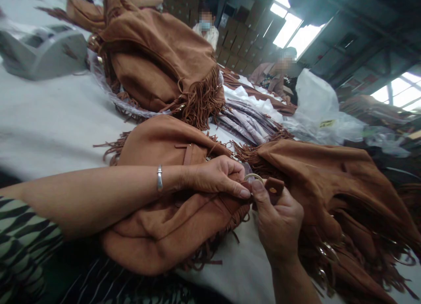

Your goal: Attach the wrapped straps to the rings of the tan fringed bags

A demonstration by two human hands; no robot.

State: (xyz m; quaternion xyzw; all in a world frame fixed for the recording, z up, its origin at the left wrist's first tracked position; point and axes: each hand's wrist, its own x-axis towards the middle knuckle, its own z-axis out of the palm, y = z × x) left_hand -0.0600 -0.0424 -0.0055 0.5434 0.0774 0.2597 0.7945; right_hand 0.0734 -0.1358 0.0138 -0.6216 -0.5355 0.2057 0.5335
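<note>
A brown suede bag with fringe lies in front of me, under my left forearm. My left hand is closed on the bag's edge, thumb and fingers pinched beside a pale metal ring. My right hand is closed around a dark brown leather strap, whose end shows a small brass-coloured stud. The strap and the ring meet between my two thumbs; my fingers hide exactly how they join.
More brown fringed bags are piled at the back and at the right. A grey tape dispenser stands on the white table. Clear plastic bags lie behind. Co-workers are across the table.
</note>
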